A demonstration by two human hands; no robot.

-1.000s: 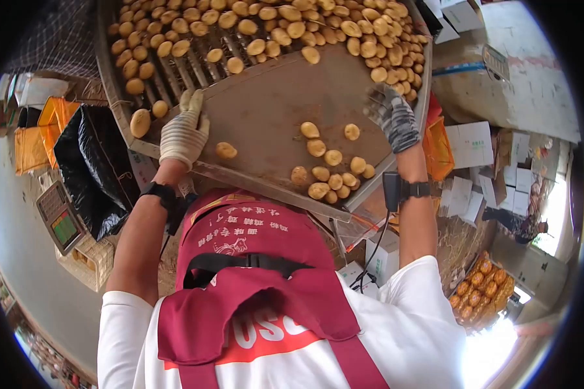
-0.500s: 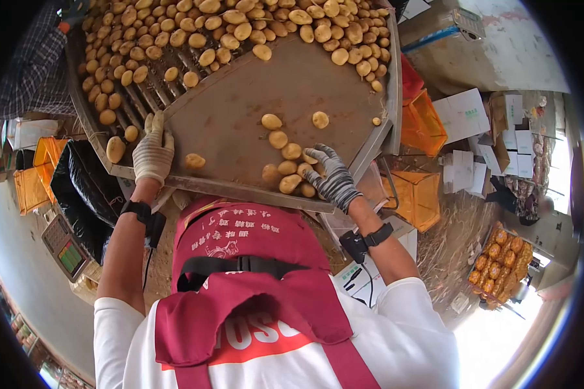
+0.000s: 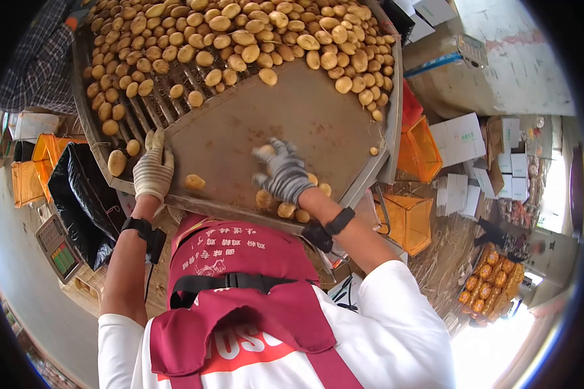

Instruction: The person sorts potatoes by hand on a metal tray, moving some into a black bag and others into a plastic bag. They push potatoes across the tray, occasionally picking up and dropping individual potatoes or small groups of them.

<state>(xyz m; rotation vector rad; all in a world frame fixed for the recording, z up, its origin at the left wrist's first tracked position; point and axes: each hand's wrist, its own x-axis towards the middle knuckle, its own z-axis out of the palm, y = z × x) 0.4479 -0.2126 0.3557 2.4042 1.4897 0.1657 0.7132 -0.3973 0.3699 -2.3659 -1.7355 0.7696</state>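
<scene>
My left hand (image 3: pixel 154 166), in a pale striped glove, lies on the metal edge of the sorting table (image 3: pixel 220 123), fingers extended beside the slatted part, holding nothing. A lone potato (image 3: pixel 194 182) lies just right of it. My right hand (image 3: pixel 282 170), in a grey striped glove, is over the flat metal surface with fingers spread and slightly blurred. One potato (image 3: pixel 265 151) shows at its fingertips, but whether it is gripped is unclear. Several potatoes (image 3: pixel 286 209) lie under and beside this hand near the front edge. A large pile of potatoes (image 3: pixel 243 37) covers the far side.
At the upper left is a person's checked sleeve (image 3: pixel 42 58). Orange crates (image 3: pixel 405 220) stand right of the table, with white boxes (image 3: pixel 459 139) beyond. On the left are a black bag (image 3: pixel 87 201) and a scale (image 3: pixel 60 247). A bagged potato stack (image 3: pixel 492 283) is at lower right.
My right hand has moved left and inward over the potatoes, covering some of them. My left hand keeps its place on the edge. The view has shifted slightly.
</scene>
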